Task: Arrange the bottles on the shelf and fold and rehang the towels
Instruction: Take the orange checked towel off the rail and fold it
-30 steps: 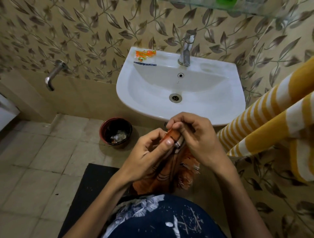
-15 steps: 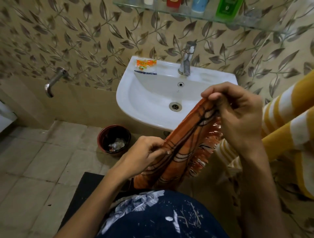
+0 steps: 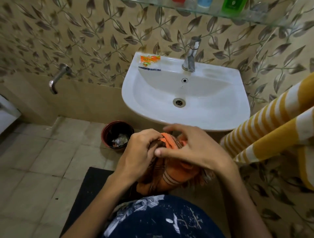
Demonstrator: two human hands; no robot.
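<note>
An orange towel (image 3: 171, 178) with dark stripes and a fringed edge hangs bunched in front of my body, below the sink. My left hand (image 3: 137, 154) grips its top from the left, fingers curled over the cloth. My right hand (image 3: 192, 149) holds it from the right, thumb across the front and fingers curved over the top. A yellow and white striped towel (image 3: 271, 125) hangs on the right wall. On the glass shelf (image 3: 254, 16) at the top stand a green bottle (image 3: 233, 5), a blue bottle (image 3: 204, 2) and a red one (image 3: 178, 0), cut off by the frame.
A white sink (image 3: 234, 117) with a steel tap (image 3: 191, 56) is mounted ahead; an orange sachet (image 3: 149, 60) lies on its rim. A dark red bin (image 3: 105, 135) with scraps stands on the tiled floor. A wall tap (image 3: 57, 79) juts out left. A black mat (image 3: 90, 195) lies underfoot.
My right hand, which had pulled the towel's end up and to the right, has come back down to my left hand, bringing the cloth together into a bunch.
</note>
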